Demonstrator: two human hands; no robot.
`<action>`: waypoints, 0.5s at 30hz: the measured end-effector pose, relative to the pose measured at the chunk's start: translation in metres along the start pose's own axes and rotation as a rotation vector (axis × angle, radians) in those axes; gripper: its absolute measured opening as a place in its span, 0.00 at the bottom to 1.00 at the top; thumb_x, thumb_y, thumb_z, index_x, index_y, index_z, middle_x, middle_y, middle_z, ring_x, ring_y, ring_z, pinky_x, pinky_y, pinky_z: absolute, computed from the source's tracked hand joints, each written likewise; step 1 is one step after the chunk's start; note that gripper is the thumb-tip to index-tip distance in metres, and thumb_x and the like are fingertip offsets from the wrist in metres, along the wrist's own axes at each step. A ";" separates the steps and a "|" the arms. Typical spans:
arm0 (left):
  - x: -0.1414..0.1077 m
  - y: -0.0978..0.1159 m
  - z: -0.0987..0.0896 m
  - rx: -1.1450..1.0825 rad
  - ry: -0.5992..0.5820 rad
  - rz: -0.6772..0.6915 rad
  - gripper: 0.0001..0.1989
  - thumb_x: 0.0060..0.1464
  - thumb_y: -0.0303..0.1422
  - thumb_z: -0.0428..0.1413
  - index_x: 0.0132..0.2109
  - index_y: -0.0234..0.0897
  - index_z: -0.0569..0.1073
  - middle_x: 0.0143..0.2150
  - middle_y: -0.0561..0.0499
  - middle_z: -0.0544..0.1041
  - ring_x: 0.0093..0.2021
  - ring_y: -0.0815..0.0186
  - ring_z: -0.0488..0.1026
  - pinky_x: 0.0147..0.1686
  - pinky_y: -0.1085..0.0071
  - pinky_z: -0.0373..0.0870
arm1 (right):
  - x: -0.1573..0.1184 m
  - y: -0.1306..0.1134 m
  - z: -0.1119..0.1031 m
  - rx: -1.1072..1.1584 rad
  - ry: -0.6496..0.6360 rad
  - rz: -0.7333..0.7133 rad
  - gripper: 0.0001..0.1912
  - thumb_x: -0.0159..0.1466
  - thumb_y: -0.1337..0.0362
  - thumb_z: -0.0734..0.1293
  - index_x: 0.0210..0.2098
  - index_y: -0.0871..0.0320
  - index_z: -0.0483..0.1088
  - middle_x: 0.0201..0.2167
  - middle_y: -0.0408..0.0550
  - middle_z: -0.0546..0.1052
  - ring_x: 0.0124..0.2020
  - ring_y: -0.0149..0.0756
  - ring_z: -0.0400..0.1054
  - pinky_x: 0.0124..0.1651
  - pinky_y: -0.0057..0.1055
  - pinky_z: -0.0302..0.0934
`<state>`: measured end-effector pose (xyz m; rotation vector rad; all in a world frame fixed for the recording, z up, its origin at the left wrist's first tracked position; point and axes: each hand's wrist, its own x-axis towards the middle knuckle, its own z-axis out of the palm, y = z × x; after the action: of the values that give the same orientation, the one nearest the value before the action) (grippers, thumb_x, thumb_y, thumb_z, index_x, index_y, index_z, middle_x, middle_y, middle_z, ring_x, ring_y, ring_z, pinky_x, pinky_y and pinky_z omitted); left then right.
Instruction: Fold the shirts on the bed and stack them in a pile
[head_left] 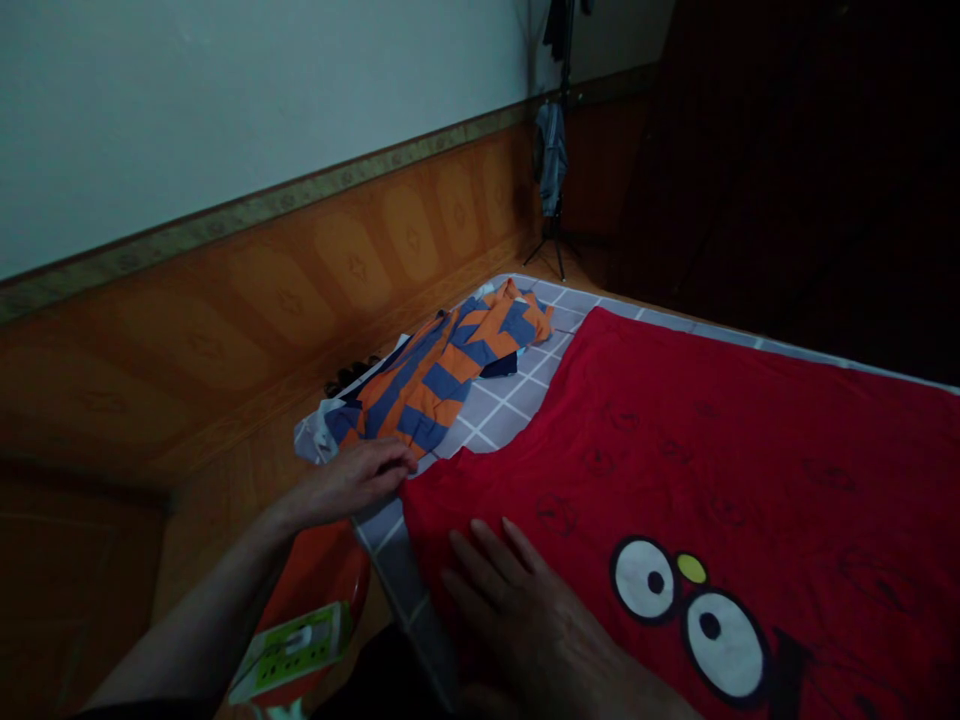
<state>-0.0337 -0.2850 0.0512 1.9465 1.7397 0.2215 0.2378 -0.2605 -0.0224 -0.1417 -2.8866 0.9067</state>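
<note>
A red cloth (pixel 675 440) printed with two round cartoon eyes and a yellow spot lies spread over a table with a grey, white-lined cover (pixel 499 400). At the cloth's left corner, my left hand (pixel 360 478) has its fingers curled together against the edge; whether they pinch the fabric is hidden. My right hand (pixel 517 600) rests flat on the red cloth near its left edge, fingers apart. Beyond my left hand, a crumpled orange and blue cloth (pixel 442 385) lies along the far left side of the table, with darker fabric partly under it.
Below my left forearm, a green and white power strip (pixel 292 650) sits on a red stool (pixel 322 570). A black stand (pixel 556 235) holding a grey garment (pixel 551 155) is behind the table. A wall with orange panels (pixel 352 260) runs along the left.
</note>
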 end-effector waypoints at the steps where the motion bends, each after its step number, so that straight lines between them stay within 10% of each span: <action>1: 0.000 0.004 0.002 0.000 0.026 0.003 0.12 0.61 0.33 0.43 0.38 0.37 0.71 0.36 0.51 0.73 0.37 0.67 0.69 0.38 0.72 0.63 | 0.001 -0.001 0.000 0.000 -0.035 -0.020 0.35 0.67 0.45 0.53 0.66 0.59 0.49 0.67 0.54 0.44 0.67 0.49 0.35 0.67 0.51 0.33; 15: 0.014 0.007 0.041 0.044 0.154 -0.068 0.06 0.51 0.30 0.51 0.28 0.38 0.62 0.29 0.54 0.68 0.30 0.67 0.66 0.30 0.72 0.58 | 0.002 0.004 0.022 -0.146 0.115 -0.109 0.17 0.68 0.59 0.59 0.54 0.54 0.66 0.60 0.49 0.64 0.63 0.44 0.53 0.64 0.41 0.49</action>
<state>-0.0070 -0.2831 0.0166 1.9424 1.9206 0.3192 0.2335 -0.2695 -0.0429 -0.0458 -2.8205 0.6471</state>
